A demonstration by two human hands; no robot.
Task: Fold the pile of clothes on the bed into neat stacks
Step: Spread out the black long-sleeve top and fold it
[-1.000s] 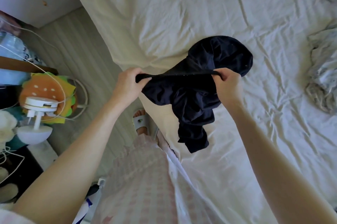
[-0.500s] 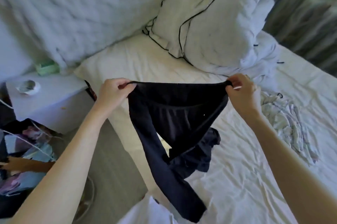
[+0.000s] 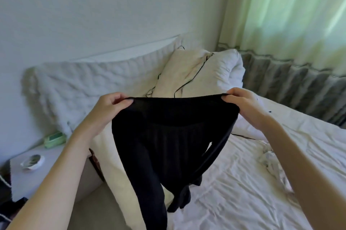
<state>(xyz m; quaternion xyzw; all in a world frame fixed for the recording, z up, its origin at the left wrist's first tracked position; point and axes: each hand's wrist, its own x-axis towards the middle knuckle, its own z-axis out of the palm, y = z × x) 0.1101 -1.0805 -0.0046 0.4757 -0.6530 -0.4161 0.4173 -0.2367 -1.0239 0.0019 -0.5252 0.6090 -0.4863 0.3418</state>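
— What were the hands doing?

— Both were raised in the middle of the frame, holding a black garment [image 3: 168,136] stretched between them. The left hand [image 3: 107,107] pinched one end of the top edge between thumb and curled fingers; the right hand [image 3: 241,105] pinched the other end the same way, fingers bent over the hem.

— And the garment itself?

— It hung in the air above the near edge of the bed [image 3: 252,183], its top edge pulled taut and level. Two long dark lengths dropped from it — one down toward the bottom centre of the frame, the other bunching just above the sheet. They looked like legs, though the dark cloth hid the seams, so I could not tell for certain.

— Anything else on the bed?

— A crumpled pale garment [image 3: 271,162] lay at the right, partly behind the right forearm. White pillows [image 3: 196,74] with black piping leaned at the head, centre of the frame.

— Beside it?

— At lower left stood a nightstand [image 3: 33,179] with a small dish [image 3: 32,161] and a green box [image 3: 55,139] on it. Green curtains [image 3: 290,33] filled the upper right.
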